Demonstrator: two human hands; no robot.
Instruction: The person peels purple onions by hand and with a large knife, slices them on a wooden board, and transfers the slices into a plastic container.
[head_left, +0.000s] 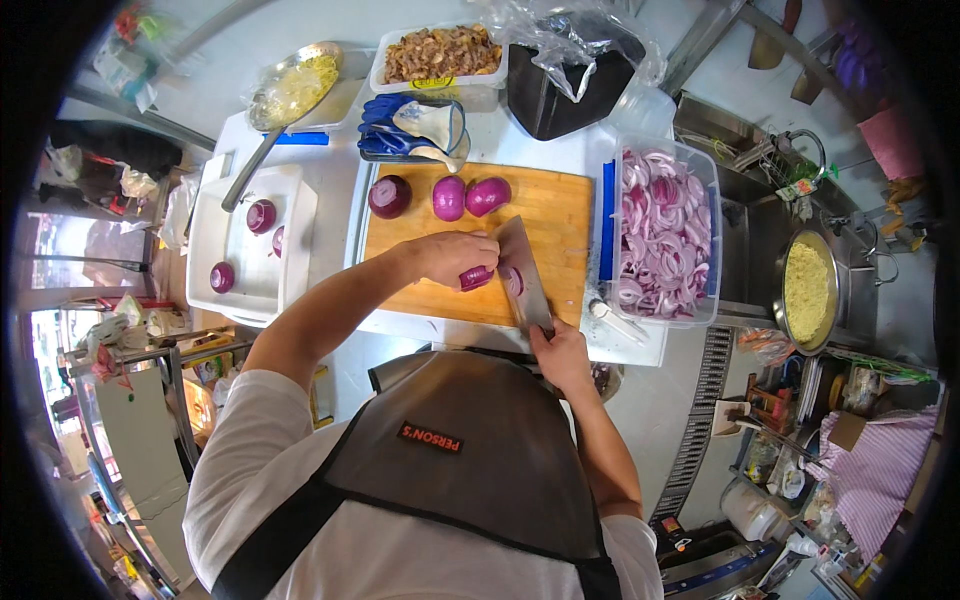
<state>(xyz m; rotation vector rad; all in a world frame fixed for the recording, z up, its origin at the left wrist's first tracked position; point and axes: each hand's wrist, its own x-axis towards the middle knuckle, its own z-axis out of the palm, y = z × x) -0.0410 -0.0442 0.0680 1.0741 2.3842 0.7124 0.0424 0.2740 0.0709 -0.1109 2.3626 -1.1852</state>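
On a wooden cutting board (420, 237), my left hand (455, 259) grips a partly sliced red onion (475, 278), its fingertips curled close to the blade. My right hand (561, 349) is closed around the handle end of a cleaver (523, 277), whose broad blade lies just right of that onion. One onion slice (515, 282) clings to the blade. Farther back on the board sit a whole-looking red onion (390, 196) and two more peeled pieces (448, 198) side by side. The cleaver's handle is mostly hidden in my hand.
Right of the board stands a clear plastic tub (716, 247) of sliced red onion. A white tray (202, 255) with several onions is at left. Behind are blue-and-white gloves (420, 127), a food container (435, 94), a black bin (547, 105) and a long-handled strainer (255, 171).
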